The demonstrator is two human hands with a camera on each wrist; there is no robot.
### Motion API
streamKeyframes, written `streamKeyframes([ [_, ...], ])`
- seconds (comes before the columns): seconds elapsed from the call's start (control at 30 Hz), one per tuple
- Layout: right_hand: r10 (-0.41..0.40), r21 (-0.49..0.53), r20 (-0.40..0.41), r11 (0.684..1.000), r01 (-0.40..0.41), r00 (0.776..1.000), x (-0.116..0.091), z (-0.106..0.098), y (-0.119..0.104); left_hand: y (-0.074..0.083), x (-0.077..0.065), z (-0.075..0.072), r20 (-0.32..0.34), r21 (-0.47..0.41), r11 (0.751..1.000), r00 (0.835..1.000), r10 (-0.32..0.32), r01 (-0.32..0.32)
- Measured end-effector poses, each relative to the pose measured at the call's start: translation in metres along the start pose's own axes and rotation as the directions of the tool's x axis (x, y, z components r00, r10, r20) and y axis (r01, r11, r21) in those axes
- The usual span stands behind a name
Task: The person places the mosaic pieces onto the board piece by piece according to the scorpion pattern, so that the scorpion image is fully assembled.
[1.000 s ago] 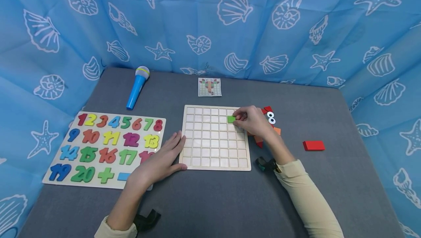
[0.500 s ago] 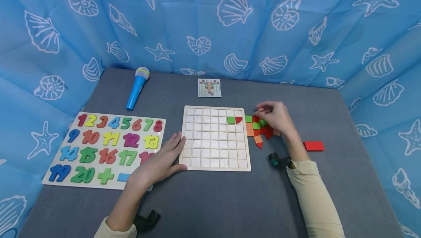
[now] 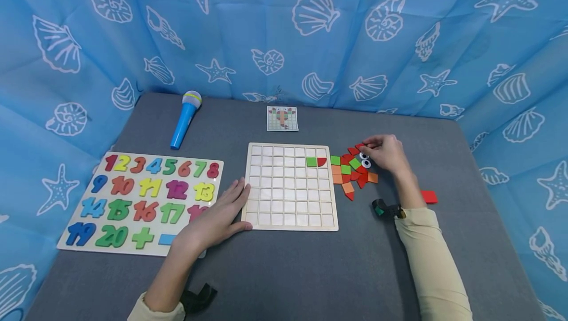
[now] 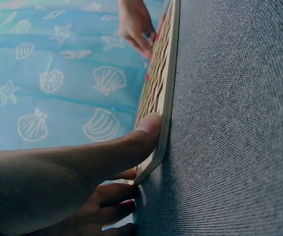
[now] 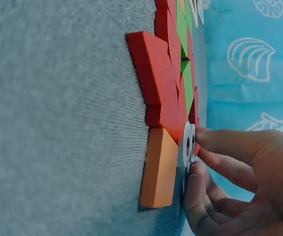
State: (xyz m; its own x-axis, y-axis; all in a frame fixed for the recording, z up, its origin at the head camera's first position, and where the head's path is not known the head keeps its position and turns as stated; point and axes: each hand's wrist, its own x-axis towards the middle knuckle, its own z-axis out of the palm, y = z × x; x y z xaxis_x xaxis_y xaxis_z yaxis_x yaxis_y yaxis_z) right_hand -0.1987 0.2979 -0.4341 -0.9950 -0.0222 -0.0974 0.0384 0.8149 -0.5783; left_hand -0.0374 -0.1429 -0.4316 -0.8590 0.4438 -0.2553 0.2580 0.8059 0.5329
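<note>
In the head view, my left hand [image 3: 222,212] lies along the left side of the wooden grid board [image 3: 278,194], fingers extended. Its thumb [image 4: 149,125] presses the board's near corner in the left wrist view. A green square tile [image 3: 311,162] and a red rounded tile [image 3: 321,162] sit side by side in the second row from the back, at the right. My right hand [image 3: 387,152] is over the far end of the loose tiles [image 3: 350,170]. Its bent fingertips are right at a white eye tile [image 5: 187,142] and the red tiles; I cannot tell whether they pinch one.
A number board [image 3: 128,202] is at left, partly under my left forearm. Behind it lies a toy microphone [image 3: 184,121]. A pattern card [image 3: 282,119] lies beyond the grid board. A red block [image 3: 429,196] is beside my right wrist. A blue shell-print curtain [image 3: 284,30] hangs behind the table.
My right hand has left the green tile on the board and moved right to the loose tiles. The red tile beside the green one is now uncovered. My left hand stays put.
</note>
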Motion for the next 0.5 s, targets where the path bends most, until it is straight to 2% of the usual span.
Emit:
streamKeyframes([
  [0.27, -0.024, 0.01, -0.004, 1.0, 0.024, 1.0, 0.001, 0.002, -0.004, -0.002, 0.0, 0.001, -0.011, -0.019, 1.0, 1.0, 0.013, -0.013],
  [0.5, -0.108, 0.014, -0.078, 0.994, 0.109, 0.991, -0.005, 0.004, -0.013, -0.006, 0.001, 0.007, -0.054, -0.036, 0.998, 0.998, 0.042, -0.044],
])
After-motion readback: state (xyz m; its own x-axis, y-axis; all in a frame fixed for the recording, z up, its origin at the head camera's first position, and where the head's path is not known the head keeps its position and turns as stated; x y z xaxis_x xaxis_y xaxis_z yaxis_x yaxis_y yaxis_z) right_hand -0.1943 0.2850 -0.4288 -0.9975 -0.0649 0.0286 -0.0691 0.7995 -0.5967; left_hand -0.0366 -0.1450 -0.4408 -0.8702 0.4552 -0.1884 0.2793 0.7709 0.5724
